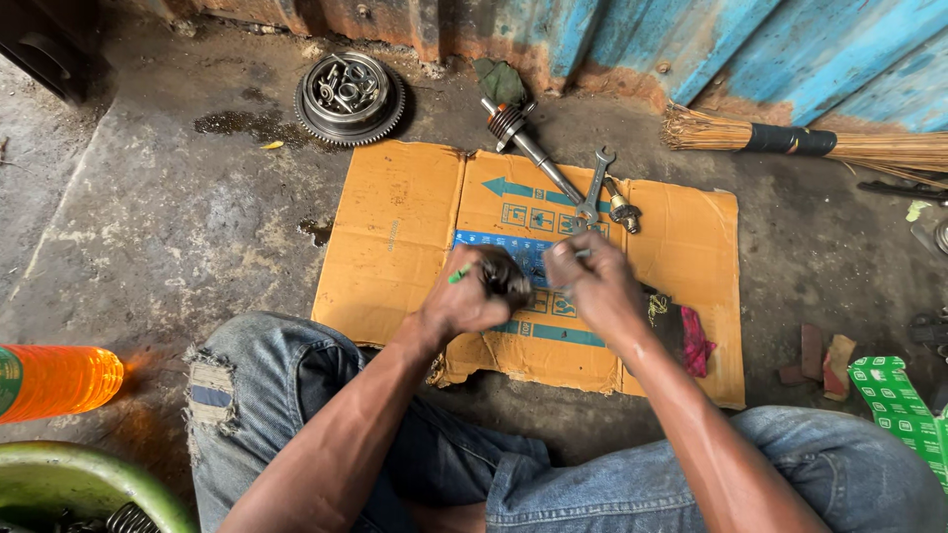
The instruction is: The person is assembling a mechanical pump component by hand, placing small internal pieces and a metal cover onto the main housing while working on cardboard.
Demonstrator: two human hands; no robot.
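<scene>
Nearest the camera, both knees in torn jeans (296, 395) frame the work area. A green bowl (69, 489) sits at the lower left corner, with an orange bottle (54, 380) lying on the floor just beyond it. A green printed box (904, 405) lies at the lower right.

Both hands work close together over the middle of the cardboard (405, 217) spread on the floor. The left hand (469, 296) is clamped around a dark metal part (506, 274); a green tip (459, 273) shows at the thumb side. The right hand (592, 286) is closed on a slim metal tool (581, 255) pointed toward the part. Blur hides the finer detail of both grips.

A pink rag (696, 341) lies on the cardboard just right of the right forearm.

Beyond the hands, a wrench (595, 183), a shaft (533, 153) with a spring end and a small brass fitting (623, 210) lie on the far edge of the cardboard. Farther left, a toothed clutch drum (350, 97) holding loose parts rests on the concrete floor (148, 197). A broom (810, 143) lies at the right, against the blue wall (691, 39).
</scene>
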